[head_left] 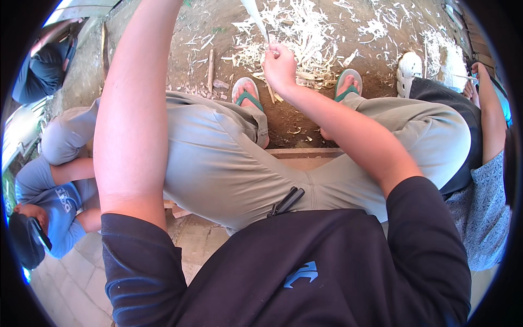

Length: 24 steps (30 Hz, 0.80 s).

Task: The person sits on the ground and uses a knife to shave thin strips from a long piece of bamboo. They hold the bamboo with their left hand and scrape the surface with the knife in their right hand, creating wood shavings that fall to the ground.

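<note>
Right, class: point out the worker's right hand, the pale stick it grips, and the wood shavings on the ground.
right hand (pixel 279 68), head view, back of the closed fist.
pale stick (pixel 255 15), head view, shaft above the fist.
wood shavings (pixel 305 38), head view, middle of the heap on the dirt.

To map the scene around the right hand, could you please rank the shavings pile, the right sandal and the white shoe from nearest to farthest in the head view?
From the right hand:
1. Shavings pile, right around the hand.
2. Right sandal, just to its right.
3. White shoe, farther right, by another person.
</note>
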Available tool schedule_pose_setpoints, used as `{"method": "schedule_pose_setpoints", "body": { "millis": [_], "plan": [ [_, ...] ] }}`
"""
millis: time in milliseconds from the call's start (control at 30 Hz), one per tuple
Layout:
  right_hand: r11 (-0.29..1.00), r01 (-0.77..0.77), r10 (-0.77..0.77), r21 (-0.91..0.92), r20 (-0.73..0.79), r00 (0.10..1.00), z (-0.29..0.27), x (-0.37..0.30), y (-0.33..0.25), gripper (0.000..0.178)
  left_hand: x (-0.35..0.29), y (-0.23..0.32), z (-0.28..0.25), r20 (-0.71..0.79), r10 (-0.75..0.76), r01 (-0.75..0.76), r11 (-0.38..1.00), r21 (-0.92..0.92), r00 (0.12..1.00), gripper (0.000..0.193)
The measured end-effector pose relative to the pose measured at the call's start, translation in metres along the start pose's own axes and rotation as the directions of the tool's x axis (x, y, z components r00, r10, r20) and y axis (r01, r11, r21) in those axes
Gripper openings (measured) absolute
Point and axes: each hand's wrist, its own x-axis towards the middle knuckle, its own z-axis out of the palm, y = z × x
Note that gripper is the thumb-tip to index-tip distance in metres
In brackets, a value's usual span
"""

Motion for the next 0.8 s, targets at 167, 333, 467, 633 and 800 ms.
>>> {"method": "schedule_pose_setpoints", "body": {
  "millis": [167, 333, 467, 633, 800],
  "plan": [
    [0.946, -0.298, 0.298, 0.129, 0.018, 0.954, -0.018, -0.009, -0.017, 0.022, -0.004, 0.002, -0.010, 0.034, -0.018, 0.020, 0.998, -0.058, 0.999, 0.027],
    [0.945, -0.115, 0.139, 0.306, -0.058, 0.989, -0.006, -0.010, -0.003, 0.024, 0.000, -0.007, -0.008, 0.053, -0.087, 0.093, 0.986, -0.138, 0.995, 0.028],
    [0.779, -0.391, 0.373, 0.491, 0.138, 0.917, -0.004, -0.014, -0.014, 0.025, -0.018, 0.005, -0.012, 0.013, -0.004, 0.006, 0.990, -0.139, 1.000, 0.031],
    [0.857, -0.208, 0.252, 0.471, -0.031, 0.967, 0.009, 0.004, 0.002, 0.021, 0.014, -0.013, -0.027, 0.046, -0.216, 0.220, 0.970, -0.101, 0.975, 0.045],
    [0.858, -0.163, 0.170, 0.487, 0.030, 0.985, 0.008, -0.027, -0.049, 0.018, 0.005, -0.004, -0.032, 0.013, -0.182, 0.182, 0.983, -0.038, 0.983, 0.045]
  ]
}}
